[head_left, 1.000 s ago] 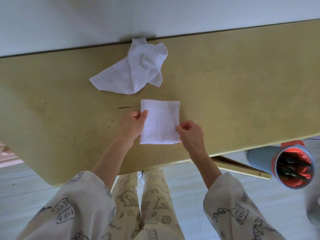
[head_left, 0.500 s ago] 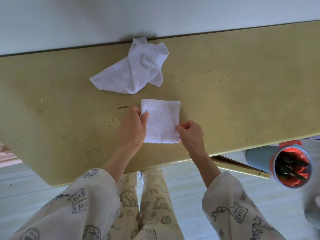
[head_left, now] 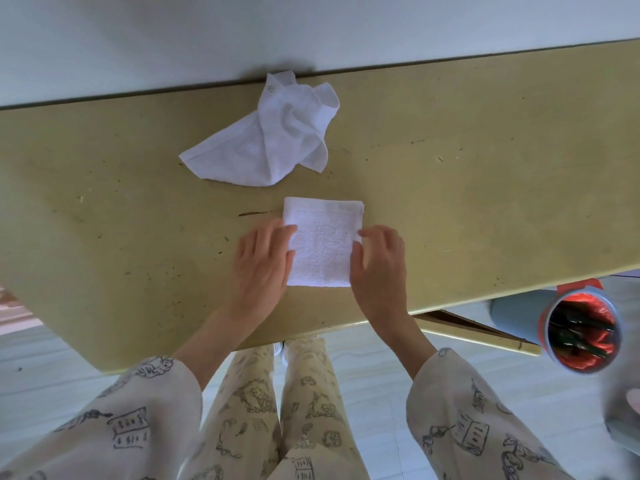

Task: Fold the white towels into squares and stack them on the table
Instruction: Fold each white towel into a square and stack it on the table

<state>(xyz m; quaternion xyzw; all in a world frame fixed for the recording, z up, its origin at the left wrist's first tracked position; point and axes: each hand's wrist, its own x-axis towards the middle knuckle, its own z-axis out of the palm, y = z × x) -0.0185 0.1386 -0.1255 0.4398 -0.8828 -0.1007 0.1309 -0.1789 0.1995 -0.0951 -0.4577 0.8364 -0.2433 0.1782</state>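
A white towel folded into a square (head_left: 322,242) lies flat on the yellow-green table (head_left: 485,202), near its front edge. My left hand (head_left: 263,265) lies with straight fingers along the towel's left edge, fingertips touching it. My right hand (head_left: 379,268) rests against the right edge, its fingers slightly bent over the towel's side. Behind the folded one, a second white towel (head_left: 270,140) lies crumpled and unfolded near the table's far edge by the wall.
A white wall runs along the table's far side. Off the front right corner, on the floor, stands a grey bin with a red liner (head_left: 578,327). A wooden piece (head_left: 478,330) sticks out under the table's front edge.
Both hands have slid forward along the folded towel's sides. The right hand has let go of its pinch at the lower right corner and now lies against the right edge.
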